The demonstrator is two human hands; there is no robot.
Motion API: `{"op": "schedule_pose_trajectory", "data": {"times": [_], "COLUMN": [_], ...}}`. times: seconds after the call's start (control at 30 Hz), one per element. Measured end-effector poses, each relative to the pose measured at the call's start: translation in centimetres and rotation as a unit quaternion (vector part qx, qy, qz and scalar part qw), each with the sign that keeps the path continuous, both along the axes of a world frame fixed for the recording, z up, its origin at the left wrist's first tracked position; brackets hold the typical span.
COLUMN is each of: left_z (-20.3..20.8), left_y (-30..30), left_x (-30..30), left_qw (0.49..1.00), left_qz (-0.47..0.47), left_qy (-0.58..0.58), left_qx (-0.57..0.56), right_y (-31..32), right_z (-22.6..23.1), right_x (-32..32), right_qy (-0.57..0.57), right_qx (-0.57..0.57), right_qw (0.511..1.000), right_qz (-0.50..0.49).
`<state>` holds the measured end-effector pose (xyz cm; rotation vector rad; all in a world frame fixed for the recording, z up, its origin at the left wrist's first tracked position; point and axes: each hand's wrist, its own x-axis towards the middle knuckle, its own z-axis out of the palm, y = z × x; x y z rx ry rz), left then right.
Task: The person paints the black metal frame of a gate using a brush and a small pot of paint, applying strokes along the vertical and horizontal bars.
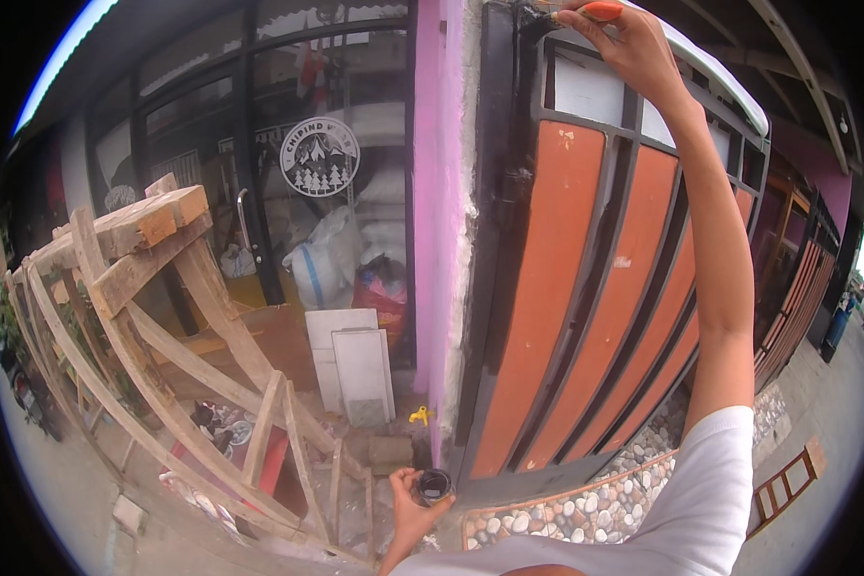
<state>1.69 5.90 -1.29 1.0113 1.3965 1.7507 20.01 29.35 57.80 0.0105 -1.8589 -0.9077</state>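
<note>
High up, my right hand point(638, 58) is closed around a paintbrush point(602, 11) with an orange handle. Its bristle end is at the top of a black metal post point(497, 192), and the tip is too dark to make out clearly. Low down in front of me, my left hand point(411, 514) grips a small clear cup point(435, 485) holding black paint. The post borders a panel with orange slats point(547, 259) in a dark frame. Some slats carry pale marks.
A rough wooden trestle point(154, 317) stands close on the left, before a glass door point(250, 230). White tiles point(363, 370) lean beside the pink wall point(437, 240). A yellow tap point(420, 415) sticks out low. Pebbles point(586, 514) edge the panel's foot; a small wooden ladder-like frame point(785, 488) lies right.
</note>
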Motion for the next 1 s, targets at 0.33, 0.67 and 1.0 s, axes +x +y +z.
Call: {"op": "schedule_pose_trajectory", "data": {"times": [0.33,0.67,1.0], "left_z": [-0.3,0.0,-1.0], "left_y": [-0.4,-0.5,-0.8], "left_x": [0.0,-0.3,-0.5], "left_qw": [1.000,1.000,1.000], "left_qz": [-0.006,0.013,0.014], "left_qy": [-0.018,0.005,-0.004], "left_qx": [-0.002,-0.001,-0.006], "right_y": [2.0,1.6,1.8], "right_z": [-3.8,-4.5,-4.3], "right_x": [-1.5,-2.2,-2.3], "right_qy": [0.002,0.020,0.050], "right_qx": [0.199,0.200,0.215], "right_qw": [0.978,0.978,0.974], "right_qz": [-0.059,-0.061,-0.045]}}
